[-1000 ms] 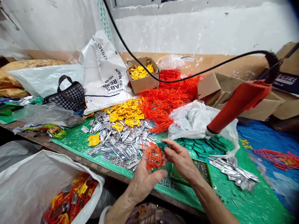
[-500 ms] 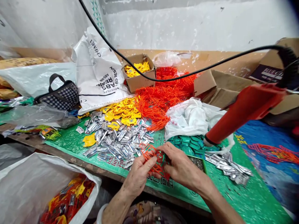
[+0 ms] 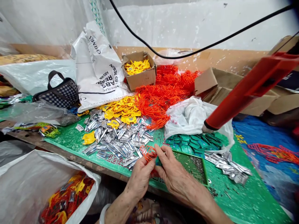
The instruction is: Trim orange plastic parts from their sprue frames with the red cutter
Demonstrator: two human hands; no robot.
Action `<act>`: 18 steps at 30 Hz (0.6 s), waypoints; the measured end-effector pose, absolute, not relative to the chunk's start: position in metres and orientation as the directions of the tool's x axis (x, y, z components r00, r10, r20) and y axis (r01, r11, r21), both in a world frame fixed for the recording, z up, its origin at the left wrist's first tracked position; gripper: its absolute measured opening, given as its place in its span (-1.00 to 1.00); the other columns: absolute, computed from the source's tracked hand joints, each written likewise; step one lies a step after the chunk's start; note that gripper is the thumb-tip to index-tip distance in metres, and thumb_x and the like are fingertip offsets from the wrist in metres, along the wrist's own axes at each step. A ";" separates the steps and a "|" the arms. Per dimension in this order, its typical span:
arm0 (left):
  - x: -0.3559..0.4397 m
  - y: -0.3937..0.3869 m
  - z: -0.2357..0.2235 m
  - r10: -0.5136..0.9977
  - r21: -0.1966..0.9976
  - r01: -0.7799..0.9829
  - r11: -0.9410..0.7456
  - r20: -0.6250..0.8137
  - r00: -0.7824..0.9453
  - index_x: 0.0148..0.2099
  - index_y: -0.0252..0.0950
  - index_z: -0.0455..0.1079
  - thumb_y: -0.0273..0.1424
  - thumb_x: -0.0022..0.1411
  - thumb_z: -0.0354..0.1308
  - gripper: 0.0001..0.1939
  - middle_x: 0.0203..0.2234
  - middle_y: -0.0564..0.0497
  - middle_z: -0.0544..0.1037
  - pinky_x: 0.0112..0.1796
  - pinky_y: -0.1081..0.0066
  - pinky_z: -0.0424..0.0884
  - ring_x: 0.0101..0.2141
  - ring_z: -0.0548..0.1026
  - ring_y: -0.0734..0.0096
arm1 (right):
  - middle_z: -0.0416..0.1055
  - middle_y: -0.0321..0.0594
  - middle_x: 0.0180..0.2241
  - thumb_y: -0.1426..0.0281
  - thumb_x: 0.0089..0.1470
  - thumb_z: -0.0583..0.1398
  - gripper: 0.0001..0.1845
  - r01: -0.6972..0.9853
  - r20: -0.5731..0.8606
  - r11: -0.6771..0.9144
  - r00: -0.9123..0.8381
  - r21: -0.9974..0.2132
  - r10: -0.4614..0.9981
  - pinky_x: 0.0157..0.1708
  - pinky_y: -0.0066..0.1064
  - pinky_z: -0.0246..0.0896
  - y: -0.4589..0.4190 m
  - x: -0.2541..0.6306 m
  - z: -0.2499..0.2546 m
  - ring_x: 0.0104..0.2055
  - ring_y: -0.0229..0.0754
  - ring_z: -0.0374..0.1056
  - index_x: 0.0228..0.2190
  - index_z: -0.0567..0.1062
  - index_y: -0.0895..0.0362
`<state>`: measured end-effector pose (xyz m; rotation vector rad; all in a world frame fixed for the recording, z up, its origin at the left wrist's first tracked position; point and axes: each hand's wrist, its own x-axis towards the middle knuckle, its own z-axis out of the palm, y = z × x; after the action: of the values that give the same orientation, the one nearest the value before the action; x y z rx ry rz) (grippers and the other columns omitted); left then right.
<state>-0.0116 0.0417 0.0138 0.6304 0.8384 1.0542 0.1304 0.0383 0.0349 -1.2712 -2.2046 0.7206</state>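
My left hand (image 3: 139,175) is closed on an open-work orange-red plastic frame (image 3: 148,151), whose looped end sticks up above the thumb. Bent over the other end of that frame are the fingers of my right hand (image 3: 174,171). A bit of a green plastic piece (image 3: 158,161) shows between the two hands; the rest is hidden by fingers. Just left of the hands spreads a heap of shiny metal pieces (image 3: 119,137). Close by on the right lies a green tray (image 3: 190,163) with small dark parts in it.
A red powered screwdriver (image 3: 235,102) hangs at the right on a black cable (image 3: 168,57). Behind are yellow pieces (image 3: 121,109), a pile of orange-red frames (image 3: 161,96) and green pieces (image 3: 193,143) by a white bag. An open sack (image 3: 23,186) stands at lower left.
My right hand has shifted slightly down, and its fingers now meet the left hand's. More of the green tray shows. The screwdriver and its cable have swung, the cable now higher.
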 end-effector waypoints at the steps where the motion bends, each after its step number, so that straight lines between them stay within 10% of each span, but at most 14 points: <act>1: -0.012 0.042 0.015 0.926 0.784 -0.496 0.374 -0.286 0.246 -0.02 -0.23 0.57 -0.23 0.11 0.37 -0.62 -0.20 -0.04 0.61 -0.43 0.53 0.41 -0.43 0.45 0.48 | 0.16 0.12 0.09 0.53 0.22 0.00 -0.33 0.625 0.166 0.432 -0.438 -0.650 0.884 0.04 -0.14 0.41 0.038 0.130 0.031 0.07 -0.02 0.34 0.32 -0.03 0.17; 18: -0.013 0.044 0.013 0.883 0.623 -0.635 0.457 -0.406 0.237 -0.23 -0.29 0.54 -0.37 0.11 0.32 -0.84 -0.34 -0.03 0.63 -0.32 0.32 0.54 -0.34 0.54 0.31 | 0.42 0.12 -0.04 0.48 0.19 0.09 -0.44 0.718 0.507 0.531 -0.283 -0.450 0.814 -0.12 -0.09 0.50 0.037 0.144 0.008 -0.04 0.07 0.48 0.21 0.13 0.14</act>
<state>-0.0131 0.0436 0.0129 0.3620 0.8056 1.0716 0.1440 0.0370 0.0079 -1.2379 -2.0596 0.1727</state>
